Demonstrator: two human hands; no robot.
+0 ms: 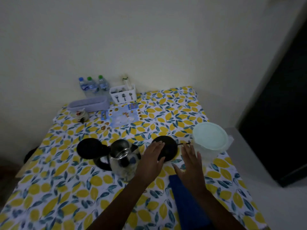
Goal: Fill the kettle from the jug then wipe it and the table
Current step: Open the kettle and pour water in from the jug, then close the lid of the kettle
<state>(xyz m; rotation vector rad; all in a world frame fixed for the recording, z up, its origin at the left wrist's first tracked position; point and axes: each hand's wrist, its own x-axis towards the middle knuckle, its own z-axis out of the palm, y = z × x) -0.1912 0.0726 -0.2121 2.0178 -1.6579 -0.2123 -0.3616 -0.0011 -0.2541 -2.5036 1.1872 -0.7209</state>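
A glass and steel kettle point(123, 159) stands in the middle of the table with its black lid point(88, 148) flipped open to the left. Its round black base point(169, 146) lies to the right. My left hand point(153, 161) hovers flat between kettle and base, fingers spread, holding nothing. A clear plastic jug point(210, 141) with a pale green lid stands at the right edge. Just left of the jug is my right hand point(191, 165), open and empty, apart from it. A blue cloth point(187, 206) lies folded under my right forearm.
The table wears a lemon-print cloth point(66, 188). At the back stand three water bottles point(93, 86), a white cutlery caddy point(123, 95), a lilac tray point(88, 103), a small jar point(81, 115) and a blue placemat point(121, 117). A dark cabinet point(282, 113) stands right.
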